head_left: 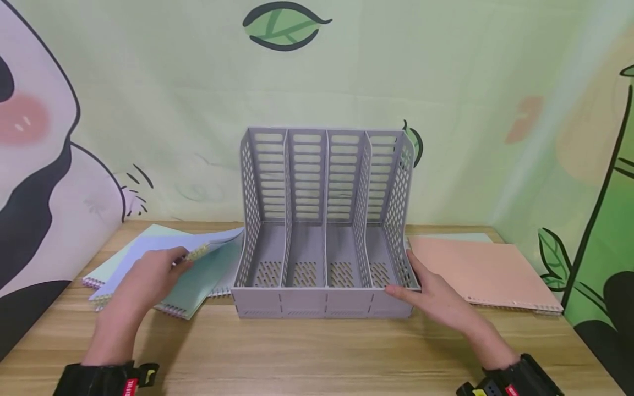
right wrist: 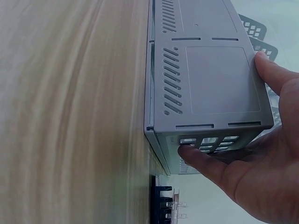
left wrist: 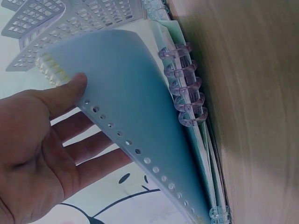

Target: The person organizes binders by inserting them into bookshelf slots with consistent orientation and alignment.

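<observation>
My left hand point(head_left: 148, 278) pinches a blue ring-bound notebook point(head_left: 170, 240) by its bound edge. In the left wrist view, the thumb lies on the notebook's cover point(left wrist: 126, 79) and the other fingers are behind it. The notebook is tilted, one side lifted above green notebooks point(head_left: 190, 286). A grey file organizer point(head_left: 322, 302) with upright dividers stands in the middle of the table. My right hand point(head_left: 438, 294) grips its front right corner. In the right wrist view, the thumb is over the front panel's edge and a finger touches the perforated side point(right wrist: 217, 142).
Right of the organizer lies an orange notebook point(head_left: 485, 272), with a pale green one point(head_left: 465, 237) partly under it. The wooden table point(head_left: 317, 352) meets a printed curtain point(head_left: 317, 82) behind the organizer.
</observation>
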`<action>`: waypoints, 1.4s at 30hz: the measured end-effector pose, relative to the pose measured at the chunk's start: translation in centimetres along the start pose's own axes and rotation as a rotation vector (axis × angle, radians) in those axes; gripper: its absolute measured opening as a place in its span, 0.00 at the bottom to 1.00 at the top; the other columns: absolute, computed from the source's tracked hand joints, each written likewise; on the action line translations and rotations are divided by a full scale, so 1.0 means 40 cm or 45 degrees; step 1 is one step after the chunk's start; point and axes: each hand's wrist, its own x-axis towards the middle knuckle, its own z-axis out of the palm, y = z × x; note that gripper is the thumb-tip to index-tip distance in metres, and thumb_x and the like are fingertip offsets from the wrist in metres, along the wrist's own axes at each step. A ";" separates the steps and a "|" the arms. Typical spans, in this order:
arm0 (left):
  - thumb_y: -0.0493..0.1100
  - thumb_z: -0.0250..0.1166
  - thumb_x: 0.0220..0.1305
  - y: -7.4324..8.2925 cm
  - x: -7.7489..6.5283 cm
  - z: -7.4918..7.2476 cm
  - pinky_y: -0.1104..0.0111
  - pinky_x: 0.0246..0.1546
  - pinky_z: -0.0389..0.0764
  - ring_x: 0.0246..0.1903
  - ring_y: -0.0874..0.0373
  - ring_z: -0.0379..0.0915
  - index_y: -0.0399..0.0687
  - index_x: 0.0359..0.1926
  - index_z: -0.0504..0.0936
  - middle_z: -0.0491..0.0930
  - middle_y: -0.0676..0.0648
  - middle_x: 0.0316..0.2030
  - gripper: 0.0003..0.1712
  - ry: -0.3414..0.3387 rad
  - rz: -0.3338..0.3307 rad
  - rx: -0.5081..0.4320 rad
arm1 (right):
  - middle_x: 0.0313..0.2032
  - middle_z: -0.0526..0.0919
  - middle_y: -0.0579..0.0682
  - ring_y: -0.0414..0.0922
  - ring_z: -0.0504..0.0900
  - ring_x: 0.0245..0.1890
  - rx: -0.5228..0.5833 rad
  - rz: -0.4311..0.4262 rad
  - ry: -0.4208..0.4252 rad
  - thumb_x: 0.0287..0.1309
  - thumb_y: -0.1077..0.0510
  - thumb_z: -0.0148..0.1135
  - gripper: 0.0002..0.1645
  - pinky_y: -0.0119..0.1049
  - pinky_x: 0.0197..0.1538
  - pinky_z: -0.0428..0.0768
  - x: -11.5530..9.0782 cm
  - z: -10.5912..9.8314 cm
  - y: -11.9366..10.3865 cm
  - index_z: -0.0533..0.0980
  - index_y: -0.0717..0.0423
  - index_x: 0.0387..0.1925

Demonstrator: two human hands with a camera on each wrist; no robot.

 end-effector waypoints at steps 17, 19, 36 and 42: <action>0.42 0.59 0.72 0.003 -0.002 -0.004 0.67 0.18 0.60 0.20 0.56 0.61 0.46 0.30 0.76 0.64 0.51 0.18 0.11 0.097 -0.047 -0.004 | 0.71 0.53 0.63 0.61 0.61 0.67 0.030 0.011 -0.005 0.64 0.39 0.61 0.59 0.52 0.65 0.61 -0.002 0.002 0.001 0.39 0.62 0.77; 0.42 0.60 0.72 0.003 -0.002 -0.004 0.67 0.18 0.59 0.19 0.56 0.61 0.47 0.29 0.76 0.64 0.51 0.18 0.11 0.127 -0.057 -0.006 | 0.71 0.53 0.63 0.61 0.61 0.67 0.035 0.012 -0.006 0.63 0.39 0.62 0.59 0.51 0.65 0.61 -0.002 0.002 0.000 0.39 0.61 0.77; 0.46 0.59 0.73 0.014 0.000 -0.009 0.68 0.17 0.58 0.18 0.56 0.59 0.48 0.28 0.75 0.64 0.52 0.17 0.13 0.282 -0.086 -0.036 | 0.71 0.52 0.63 0.60 0.60 0.68 0.019 0.005 -0.012 0.63 0.37 0.61 0.60 0.51 0.65 0.61 0.000 0.000 0.004 0.39 0.61 0.77; 0.45 0.58 0.73 0.016 -0.001 -0.006 0.68 0.15 0.59 0.17 0.56 0.60 0.47 0.29 0.75 0.65 0.52 0.17 0.13 0.290 -0.101 -0.025 | 0.71 0.52 0.63 0.61 0.60 0.68 0.013 0.003 -0.006 0.63 0.37 0.61 0.60 0.51 0.65 0.61 -0.002 0.001 0.004 0.39 0.61 0.77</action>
